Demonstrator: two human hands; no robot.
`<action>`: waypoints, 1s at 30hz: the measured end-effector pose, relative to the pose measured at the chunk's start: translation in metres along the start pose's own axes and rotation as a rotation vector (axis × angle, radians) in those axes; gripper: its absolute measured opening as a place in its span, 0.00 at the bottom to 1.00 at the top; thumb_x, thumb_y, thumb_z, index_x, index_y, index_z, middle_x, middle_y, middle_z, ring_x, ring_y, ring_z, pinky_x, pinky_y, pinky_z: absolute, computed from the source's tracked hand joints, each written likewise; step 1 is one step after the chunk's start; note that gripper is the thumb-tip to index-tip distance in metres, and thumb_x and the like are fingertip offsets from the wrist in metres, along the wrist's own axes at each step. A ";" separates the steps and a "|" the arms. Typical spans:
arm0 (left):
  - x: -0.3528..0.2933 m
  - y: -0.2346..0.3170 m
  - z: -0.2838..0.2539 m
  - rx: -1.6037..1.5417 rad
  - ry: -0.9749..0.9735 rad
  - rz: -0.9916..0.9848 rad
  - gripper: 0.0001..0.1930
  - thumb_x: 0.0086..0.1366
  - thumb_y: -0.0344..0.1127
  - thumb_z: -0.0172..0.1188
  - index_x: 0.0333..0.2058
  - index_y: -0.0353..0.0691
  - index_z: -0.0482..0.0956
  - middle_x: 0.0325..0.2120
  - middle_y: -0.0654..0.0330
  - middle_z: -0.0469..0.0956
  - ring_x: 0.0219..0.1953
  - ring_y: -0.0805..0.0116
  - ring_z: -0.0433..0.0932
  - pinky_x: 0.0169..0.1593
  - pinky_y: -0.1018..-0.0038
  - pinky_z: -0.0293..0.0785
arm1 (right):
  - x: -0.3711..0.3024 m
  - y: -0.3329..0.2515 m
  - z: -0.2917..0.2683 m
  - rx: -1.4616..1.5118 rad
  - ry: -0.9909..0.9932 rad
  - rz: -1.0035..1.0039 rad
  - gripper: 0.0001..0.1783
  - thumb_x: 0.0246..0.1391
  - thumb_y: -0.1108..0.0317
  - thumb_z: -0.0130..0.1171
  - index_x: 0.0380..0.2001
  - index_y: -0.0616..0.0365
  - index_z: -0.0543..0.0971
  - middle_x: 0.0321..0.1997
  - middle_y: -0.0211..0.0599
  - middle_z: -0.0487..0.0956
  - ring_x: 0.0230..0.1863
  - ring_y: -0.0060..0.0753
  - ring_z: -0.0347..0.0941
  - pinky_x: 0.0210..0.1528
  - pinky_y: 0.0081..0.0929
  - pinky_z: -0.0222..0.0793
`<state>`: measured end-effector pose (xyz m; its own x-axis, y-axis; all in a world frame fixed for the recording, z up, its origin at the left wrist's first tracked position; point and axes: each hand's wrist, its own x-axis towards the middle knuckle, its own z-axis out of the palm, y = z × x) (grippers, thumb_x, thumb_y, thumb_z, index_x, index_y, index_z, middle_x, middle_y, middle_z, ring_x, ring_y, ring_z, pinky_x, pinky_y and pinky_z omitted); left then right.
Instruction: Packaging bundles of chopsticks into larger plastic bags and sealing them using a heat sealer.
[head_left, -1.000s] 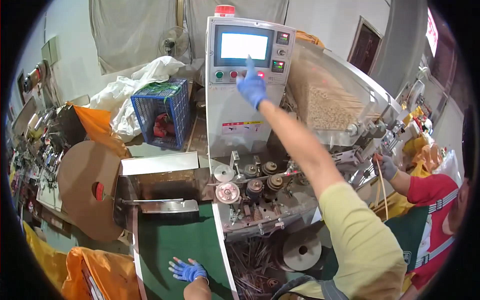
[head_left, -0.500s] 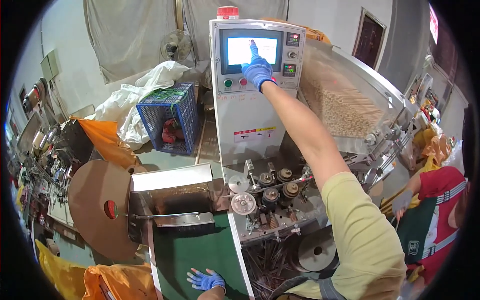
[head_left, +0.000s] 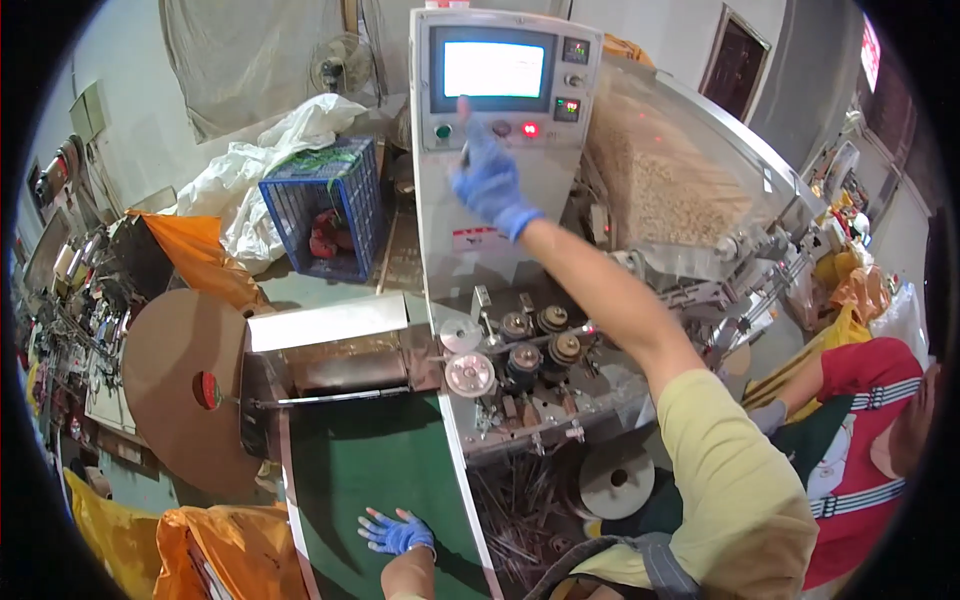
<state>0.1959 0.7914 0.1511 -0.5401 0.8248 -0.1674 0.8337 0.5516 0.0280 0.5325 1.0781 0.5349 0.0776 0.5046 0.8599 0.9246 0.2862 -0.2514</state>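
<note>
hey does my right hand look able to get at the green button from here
Probably yes: the right hand is raised close by the green button, and nothing visible blocks the way.

The control cabinet point(head_left: 450, 272) has a crate point(head_left: 367, 205) left, rollers point(head_left: 524, 360) in front, a conveyor belt point(head_left: 370, 455) front-left and a hopper point(head_left: 745, 133) right.

R hand point(head_left: 490, 182), upper ctr, & L hand point(head_left: 397, 534), lower ctr: blue-gloved. Belt point(head_left: 375, 465), lower ctr: grn. Crate point(head_left: 362, 212), upper L: blue. Shirt point(head_left: 850, 540), lower R: red, wht/dk striped.
</note>
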 end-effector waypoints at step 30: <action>-0.092 0.038 0.034 -0.044 0.097 0.707 0.39 0.50 0.57 0.55 0.58 0.44 0.57 0.60 0.47 0.49 0.62 0.45 0.45 0.61 0.53 0.42 | -0.464 0.020 -0.206 1.587 -0.422 1.789 0.16 0.56 0.56 0.46 0.46 0.48 0.65 0.32 0.43 0.75 0.24 0.33 0.71 0.29 0.34 0.70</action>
<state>0.2809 0.7325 0.1342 0.1187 0.9929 -0.0058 0.9836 -0.1168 0.1371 0.5920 0.6818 0.2223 -0.0968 0.8592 -0.5025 -0.7787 -0.3798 -0.4994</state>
